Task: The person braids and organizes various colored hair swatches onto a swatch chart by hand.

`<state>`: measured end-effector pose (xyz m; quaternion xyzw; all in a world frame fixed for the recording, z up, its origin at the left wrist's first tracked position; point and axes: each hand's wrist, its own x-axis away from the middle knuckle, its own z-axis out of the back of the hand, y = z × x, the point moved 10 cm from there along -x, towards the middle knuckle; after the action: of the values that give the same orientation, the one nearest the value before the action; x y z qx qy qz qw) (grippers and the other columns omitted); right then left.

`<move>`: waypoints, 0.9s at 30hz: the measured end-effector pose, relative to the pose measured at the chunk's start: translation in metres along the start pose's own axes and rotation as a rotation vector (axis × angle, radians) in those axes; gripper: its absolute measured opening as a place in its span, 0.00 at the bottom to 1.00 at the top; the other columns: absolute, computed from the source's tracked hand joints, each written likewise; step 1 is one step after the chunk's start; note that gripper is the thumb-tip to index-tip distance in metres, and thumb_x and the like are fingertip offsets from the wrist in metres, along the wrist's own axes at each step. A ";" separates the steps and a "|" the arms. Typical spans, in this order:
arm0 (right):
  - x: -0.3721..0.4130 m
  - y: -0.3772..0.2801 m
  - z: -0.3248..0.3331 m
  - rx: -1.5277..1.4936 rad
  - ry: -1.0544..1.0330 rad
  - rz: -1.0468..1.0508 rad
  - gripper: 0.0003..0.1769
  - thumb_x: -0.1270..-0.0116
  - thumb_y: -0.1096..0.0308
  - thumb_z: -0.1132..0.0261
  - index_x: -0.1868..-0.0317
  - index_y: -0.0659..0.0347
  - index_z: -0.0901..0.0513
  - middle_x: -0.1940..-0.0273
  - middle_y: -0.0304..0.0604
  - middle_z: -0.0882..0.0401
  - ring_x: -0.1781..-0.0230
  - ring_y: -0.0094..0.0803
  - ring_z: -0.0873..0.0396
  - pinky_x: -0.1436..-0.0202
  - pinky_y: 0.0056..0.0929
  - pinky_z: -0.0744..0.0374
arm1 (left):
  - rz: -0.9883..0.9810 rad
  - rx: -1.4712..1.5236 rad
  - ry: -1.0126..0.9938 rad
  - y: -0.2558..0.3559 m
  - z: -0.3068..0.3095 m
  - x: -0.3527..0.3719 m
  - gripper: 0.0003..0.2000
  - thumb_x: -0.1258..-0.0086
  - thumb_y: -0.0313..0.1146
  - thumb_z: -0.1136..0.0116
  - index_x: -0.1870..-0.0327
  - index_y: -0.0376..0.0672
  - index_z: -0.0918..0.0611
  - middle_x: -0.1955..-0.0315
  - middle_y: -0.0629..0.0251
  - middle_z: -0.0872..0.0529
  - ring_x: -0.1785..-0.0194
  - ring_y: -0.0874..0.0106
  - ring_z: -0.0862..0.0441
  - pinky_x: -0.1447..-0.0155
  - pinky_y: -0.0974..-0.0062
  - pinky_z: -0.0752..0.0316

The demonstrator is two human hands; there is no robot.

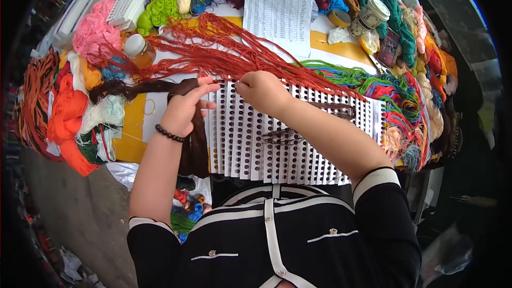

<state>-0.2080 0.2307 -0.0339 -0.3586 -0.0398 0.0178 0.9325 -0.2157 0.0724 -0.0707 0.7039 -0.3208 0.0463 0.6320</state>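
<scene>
My left hand (186,108), with a dark beaded bracelet at the wrist, is over a dark brown thread bundle (194,149). Its fingers are apart and point toward my other hand. My right hand (262,90) is closed, knuckles up, above the top edge of the white punched cards (234,144); anything in its fingers is hidden. The cards overlap in a row, with columns of dark holes. Thin dark brown strands (320,109) lie across them under my right forearm. Long red threads (229,48) spread just beyond both hands.
A lidded jar (140,50) stands at the left beyond the brown bundle. A printed sheet (278,10) lies at the back. A patterned cup (372,15) and scissors (376,64) are at the back right. Multicoloured threads (405,101) and orange skeins (68,106) flank the cards.
</scene>
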 end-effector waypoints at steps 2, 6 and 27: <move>-0.013 0.017 -0.018 -0.080 -0.069 -0.095 0.14 0.41 0.62 0.44 0.72 0.64 0.18 0.73 0.55 0.20 0.68 0.49 0.21 0.59 0.42 0.24 | 0.021 -0.046 -0.003 -0.010 -0.004 -0.015 0.20 0.33 0.41 0.47 0.43 0.42 0.27 0.53 0.69 0.18 0.60 0.77 0.21 0.62 0.80 0.33; -0.018 0.036 -0.034 -0.187 -0.222 -0.263 0.15 0.42 0.63 0.46 0.74 0.63 0.17 0.79 0.47 0.20 0.74 0.41 0.20 0.61 0.38 0.23 | 0.041 -0.062 0.061 -0.025 -0.011 -0.033 0.20 0.33 0.38 0.46 0.43 0.40 0.27 0.53 0.67 0.19 0.58 0.77 0.21 0.61 0.82 0.31; -0.014 0.051 -0.044 -0.427 -0.298 -0.446 0.19 0.29 0.55 0.49 0.53 0.63 0.27 0.71 0.43 0.19 0.73 0.28 0.21 0.69 0.27 0.24 | -0.348 -0.542 0.207 0.001 0.002 -0.049 0.15 0.43 0.24 0.41 0.54 0.37 0.25 0.75 0.65 0.18 0.73 0.78 0.22 0.66 0.79 0.26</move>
<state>-0.2181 0.2379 -0.1017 -0.5217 -0.2558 -0.1430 0.8012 -0.2557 0.0903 -0.0928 0.5461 -0.1306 -0.0780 0.8238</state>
